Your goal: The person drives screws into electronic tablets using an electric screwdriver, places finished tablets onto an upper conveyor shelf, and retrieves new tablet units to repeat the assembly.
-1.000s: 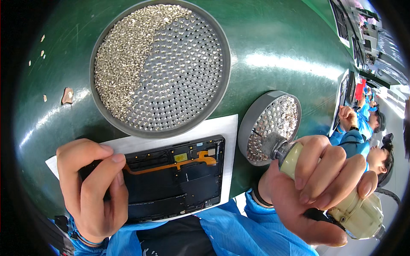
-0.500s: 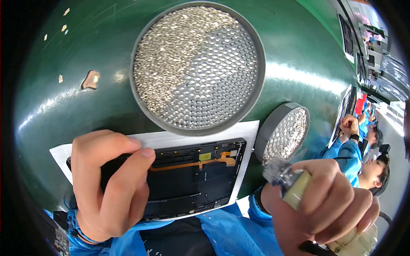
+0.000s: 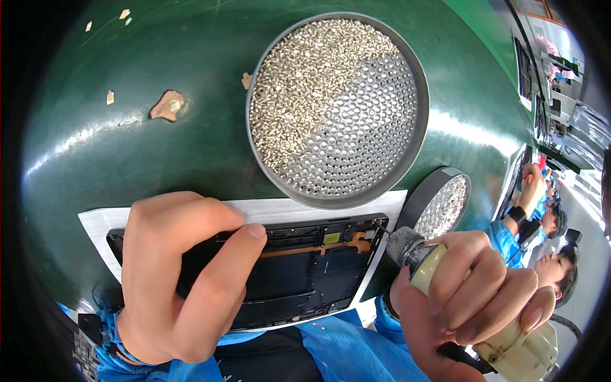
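A black tablet housing [image 3: 283, 277] with an orange flex cable lies on a white sheet [image 3: 95, 223] in front of me. My left hand [image 3: 184, 274] hovers over its left part, thumb and forefinger drawn together in a pinch; whatever is between them is too small to make out. My right hand [image 3: 477, 286] is wrapped round a pale electric screwdriver [image 3: 519, 353]. Its thin bit points at the housing's upper right corner; whether it touches cannot be told. Beyond the sheet stands a large round grey screw tray [image 3: 251, 121], with small silver screws heaped on its left side.
A smaller round tray [image 3: 417, 200] of screws stands between the large tray and my right hand. A brown scrap [image 3: 167, 105] and several tiny pale bits lie on the green table [image 3: 210, 153]. Co-workers in blue sit along the right, one with a forearm [image 3: 531, 191] over the table.
The screwdriver has come left and its bit now points at the housing's corner. The view has shifted, so the trays appear farther right. My left hand keeps its pinch.
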Available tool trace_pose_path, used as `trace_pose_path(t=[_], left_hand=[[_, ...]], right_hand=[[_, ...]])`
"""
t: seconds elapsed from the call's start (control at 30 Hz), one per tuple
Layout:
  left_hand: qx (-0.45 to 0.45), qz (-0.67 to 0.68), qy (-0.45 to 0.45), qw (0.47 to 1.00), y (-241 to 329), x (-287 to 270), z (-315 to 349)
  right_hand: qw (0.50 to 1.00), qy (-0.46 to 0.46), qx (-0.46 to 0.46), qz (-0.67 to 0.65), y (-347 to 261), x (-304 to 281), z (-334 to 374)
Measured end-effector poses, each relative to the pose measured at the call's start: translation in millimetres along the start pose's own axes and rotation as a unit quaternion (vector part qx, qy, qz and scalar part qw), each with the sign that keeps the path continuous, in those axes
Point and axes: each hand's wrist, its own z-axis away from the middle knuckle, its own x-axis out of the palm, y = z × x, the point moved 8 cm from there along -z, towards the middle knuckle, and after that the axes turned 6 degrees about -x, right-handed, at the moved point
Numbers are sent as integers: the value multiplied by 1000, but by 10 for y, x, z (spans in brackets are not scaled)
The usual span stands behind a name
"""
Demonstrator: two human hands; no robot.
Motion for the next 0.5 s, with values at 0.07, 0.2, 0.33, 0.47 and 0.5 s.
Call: trace_pose_path(t=[0.07, 0.2, 0.33, 0.47, 0.5], left_hand=[[1, 2, -2, 1000, -13, 3, 0], [13, 18, -5, 1000, -46, -28, -44], [20, 19, 7, 1000, -43, -84, -112], [48, -4, 61, 997, 88, -170, -58], [44, -7, 51, 998, 7, -138, 17]], right_hand=[[997, 22, -62, 45, -28, -30, 4], [999, -39, -2, 35, 43, 120, -82], [999, 6, -33, 28, 151, 72, -114], [998, 35, -42, 15, -9, 87, -127], [998, 47, -32, -1, 93, 150, -116]])
